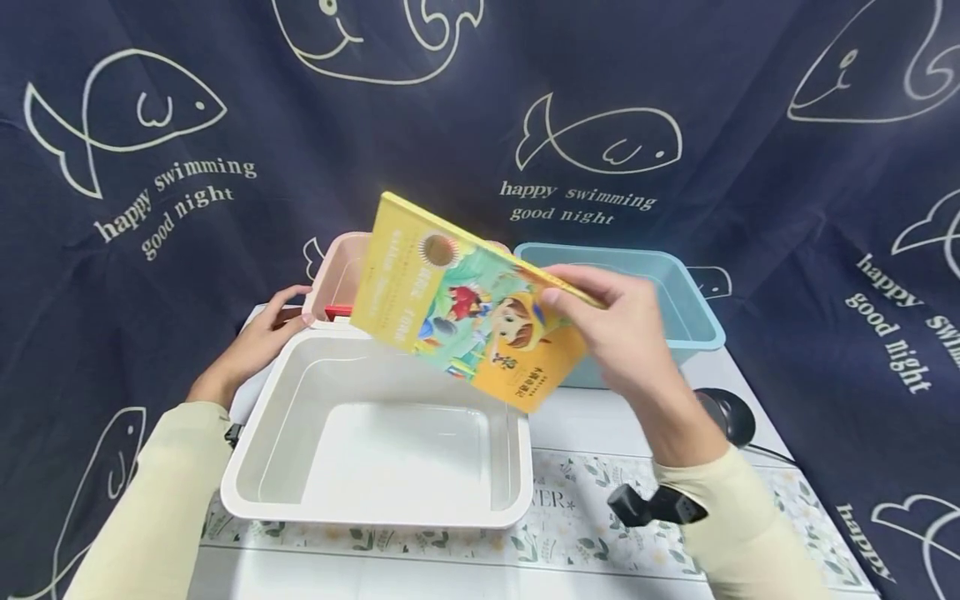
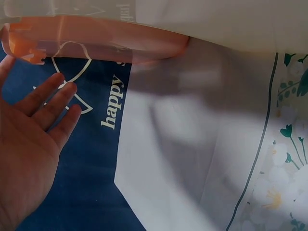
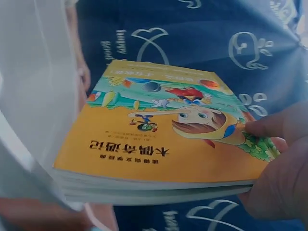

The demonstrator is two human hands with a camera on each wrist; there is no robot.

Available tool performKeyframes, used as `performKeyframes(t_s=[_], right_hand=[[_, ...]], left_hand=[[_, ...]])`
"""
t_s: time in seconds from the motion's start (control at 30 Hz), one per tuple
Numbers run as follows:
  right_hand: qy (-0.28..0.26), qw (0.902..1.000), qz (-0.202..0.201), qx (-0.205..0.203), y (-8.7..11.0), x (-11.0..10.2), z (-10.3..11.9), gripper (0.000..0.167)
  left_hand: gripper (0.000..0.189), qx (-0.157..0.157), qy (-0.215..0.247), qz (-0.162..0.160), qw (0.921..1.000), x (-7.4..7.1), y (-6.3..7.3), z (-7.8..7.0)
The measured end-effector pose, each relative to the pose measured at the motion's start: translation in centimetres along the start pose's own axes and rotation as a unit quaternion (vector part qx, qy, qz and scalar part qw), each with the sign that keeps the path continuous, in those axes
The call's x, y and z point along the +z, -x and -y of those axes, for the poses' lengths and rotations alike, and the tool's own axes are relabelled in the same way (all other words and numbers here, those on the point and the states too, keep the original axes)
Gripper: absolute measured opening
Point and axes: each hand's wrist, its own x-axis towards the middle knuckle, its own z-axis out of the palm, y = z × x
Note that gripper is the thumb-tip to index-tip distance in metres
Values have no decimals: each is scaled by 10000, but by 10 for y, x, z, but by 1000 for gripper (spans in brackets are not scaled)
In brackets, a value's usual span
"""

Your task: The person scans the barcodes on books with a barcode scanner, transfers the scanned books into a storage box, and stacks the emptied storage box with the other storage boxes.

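Observation:
My right hand (image 1: 622, 325) pinches a yellow-and-orange children's storybook (image 1: 465, 321) by one edge, thumb on the illustrated cover. The book is tilted in the air above the back right of a white plastic bin (image 1: 375, 518). In the right wrist view, the cover (image 3: 159, 130) shows a long-nosed cartoon boy, and the thick page edges face the camera. My left hand (image 1: 262, 337) is at the left side of a pink bin (image 1: 337, 271), near the white bin's back left corner. The left wrist view shows its fingers (image 2: 55, 101) extended, with the pink bin's wall (image 2: 110, 43) beyond them.
A blue bin (image 1: 667, 292) stands at the back right. Something red (image 1: 339, 312) shows inside the pink bin. On the right lies a rounded black object (image 1: 731, 415) with a cable. A leaf-patterned strip (image 1: 592, 512) crosses the white table; a dark fish-print curtain (image 1: 450, 150) hangs behind.

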Motion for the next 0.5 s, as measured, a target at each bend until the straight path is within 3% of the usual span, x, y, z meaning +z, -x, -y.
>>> performKeyframes(t_s=[0.17,0.37,0.5], right_hand=[[-20,9986,-524,-27,21,-32,1,26],[-421,9912,-1138,535,51,-64,-20,28],[172,9813,-1616,1036,74,-80,-30,33]], left_hand=[[68,-33,-2,-22,10000,2,-1,-1],[70,-16,27,18,10000,1,0,-1],[69,6,41,22,10000,0,-1,1]])
